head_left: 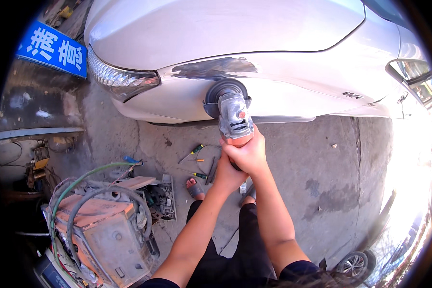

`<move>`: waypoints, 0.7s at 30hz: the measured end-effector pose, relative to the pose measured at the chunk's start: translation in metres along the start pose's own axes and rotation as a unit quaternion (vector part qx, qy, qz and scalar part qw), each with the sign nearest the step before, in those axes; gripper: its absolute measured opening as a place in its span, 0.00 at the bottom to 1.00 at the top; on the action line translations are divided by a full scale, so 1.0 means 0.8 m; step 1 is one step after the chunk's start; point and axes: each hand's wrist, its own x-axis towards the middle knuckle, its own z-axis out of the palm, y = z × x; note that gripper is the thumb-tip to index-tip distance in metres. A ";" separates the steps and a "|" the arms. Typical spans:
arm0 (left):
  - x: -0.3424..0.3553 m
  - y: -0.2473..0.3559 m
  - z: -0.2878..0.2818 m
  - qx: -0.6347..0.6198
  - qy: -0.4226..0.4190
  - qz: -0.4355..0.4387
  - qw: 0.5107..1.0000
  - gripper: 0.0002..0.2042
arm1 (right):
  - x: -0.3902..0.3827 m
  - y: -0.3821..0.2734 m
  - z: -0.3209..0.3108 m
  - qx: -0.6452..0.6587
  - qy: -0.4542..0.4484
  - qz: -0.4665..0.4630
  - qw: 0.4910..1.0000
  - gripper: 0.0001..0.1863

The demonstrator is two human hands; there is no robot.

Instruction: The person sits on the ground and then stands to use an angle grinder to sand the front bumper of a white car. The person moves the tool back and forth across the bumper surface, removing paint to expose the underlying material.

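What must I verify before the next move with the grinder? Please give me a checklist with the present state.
1. Left grip and right grip on grinder: ok, both closed around it.
2. Gloves worn: not ok, hands are bare.
3. Disc spinning or stopped: cannot tell.
4. Disc touching the white car panel: cannot tell.
5. Footwear: not ok, toes show in an open sandal.
6. Floor near feet: not ok, screwdrivers lie there.

Grey-and-orange angle grinder [235, 116], head forward, round black disc [228, 86] right by the dark patch [216, 68] on the white car fender [283, 96]!
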 end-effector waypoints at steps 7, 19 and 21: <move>0.008 0.014 0.006 0.024 -0.004 0.032 0.999 0.41 | 0.008 0.009 -0.006 0.021 0.000 -0.009 1.000 0.31; 0.001 0.016 0.004 0.002 -0.001 0.012 1.000 0.39 | -0.001 0.015 -0.001 0.031 0.000 0.003 1.000 0.32; -0.002 0.018 0.004 0.025 0.006 0.032 0.999 0.40 | -0.001 0.014 -0.006 0.025 0.012 -0.002 1.000 0.32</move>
